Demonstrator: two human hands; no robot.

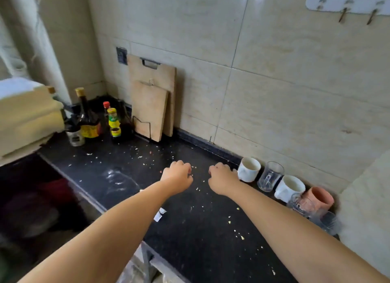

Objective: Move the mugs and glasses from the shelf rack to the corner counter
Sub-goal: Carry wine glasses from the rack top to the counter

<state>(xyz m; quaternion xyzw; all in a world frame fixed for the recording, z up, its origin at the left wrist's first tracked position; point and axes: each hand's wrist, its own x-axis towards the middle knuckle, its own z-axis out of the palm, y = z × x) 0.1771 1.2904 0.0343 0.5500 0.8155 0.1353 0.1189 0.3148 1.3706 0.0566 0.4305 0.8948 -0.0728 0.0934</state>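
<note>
Mugs along wall: two white (249, 169) (289, 188), one pink (319, 199); three glasses (271, 176). Both hands' fingers curled, empty: left hand (177, 177), right hand (221, 178).

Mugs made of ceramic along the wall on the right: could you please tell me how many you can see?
3. One white ceramic mug nearest the right hand, a second white ceramic mug beyond a clear glass, and a terracotta-pink mug farthest right. Others may sit out of frame.

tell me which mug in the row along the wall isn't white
The terracotta-orange mug, at the right end of the row. The other two mugs are white; the rest are clear glasses.
</note>
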